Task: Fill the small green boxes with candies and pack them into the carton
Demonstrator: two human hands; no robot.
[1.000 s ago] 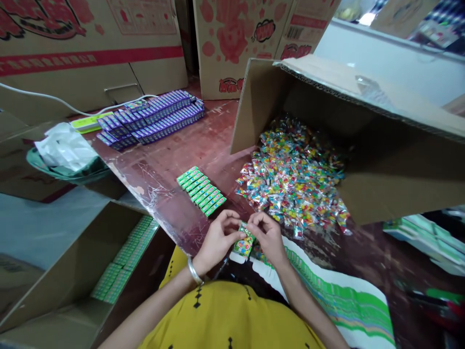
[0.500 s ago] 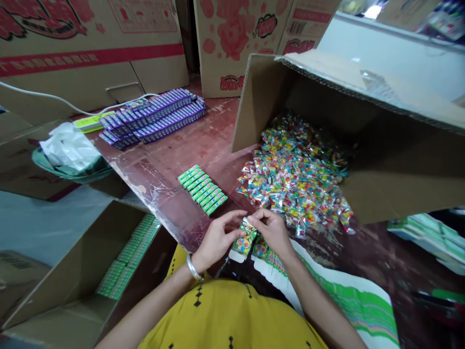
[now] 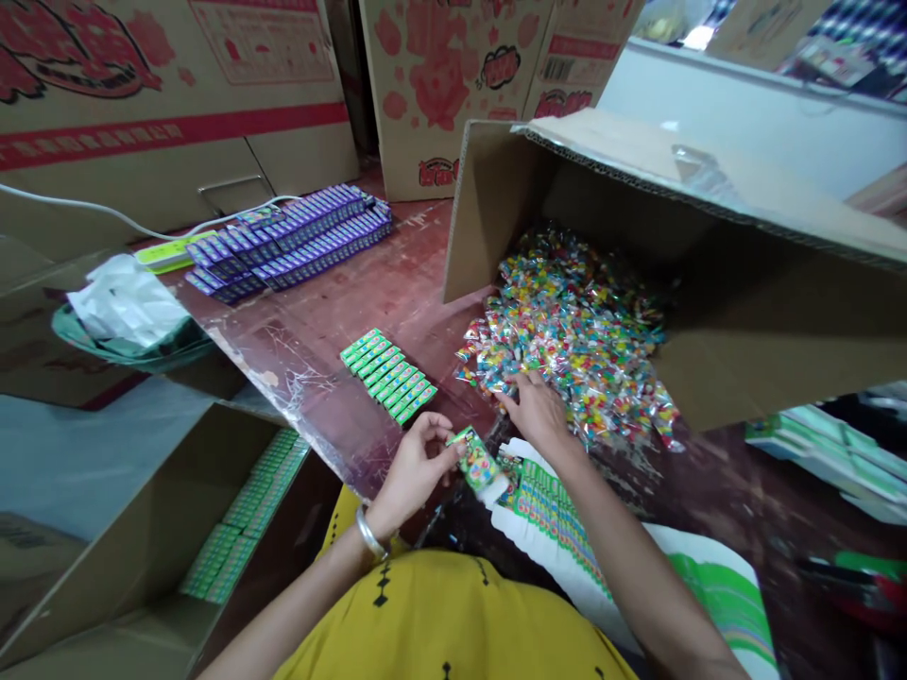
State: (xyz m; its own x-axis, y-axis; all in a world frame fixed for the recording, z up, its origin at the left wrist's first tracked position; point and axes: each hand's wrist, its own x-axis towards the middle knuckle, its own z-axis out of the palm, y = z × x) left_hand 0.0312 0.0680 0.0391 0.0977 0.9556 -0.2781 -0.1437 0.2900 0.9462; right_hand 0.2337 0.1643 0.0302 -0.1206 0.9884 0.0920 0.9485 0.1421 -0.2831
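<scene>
My left hand (image 3: 415,465) pinches a small green printed carton (image 3: 476,460) by its end, just above the table's near edge. My right hand (image 3: 533,408) reaches forward with its fingers down in the pile of colourful wrapped candies (image 3: 573,331) that spills from a big cardboard box lying on its side (image 3: 744,312); I cannot see what the fingers hold. Under my right forearm lies a fanned stack of flat green cartons (image 3: 549,496). A short row of filled green boxes (image 3: 388,374) lies on the table left of the candies.
Rows of purple boxes (image 3: 287,241) lie at the back left beside a green power strip (image 3: 174,251). A green basket with white plastic (image 3: 131,312) stands at the left. An open carton (image 3: 142,538) below the table holds green boxes. Large printed cartons (image 3: 170,104) line the back.
My right hand let go of the small carton and moved forward into the candy pile. My left hand keeps the carton, now tilted. The view shifted slightly.
</scene>
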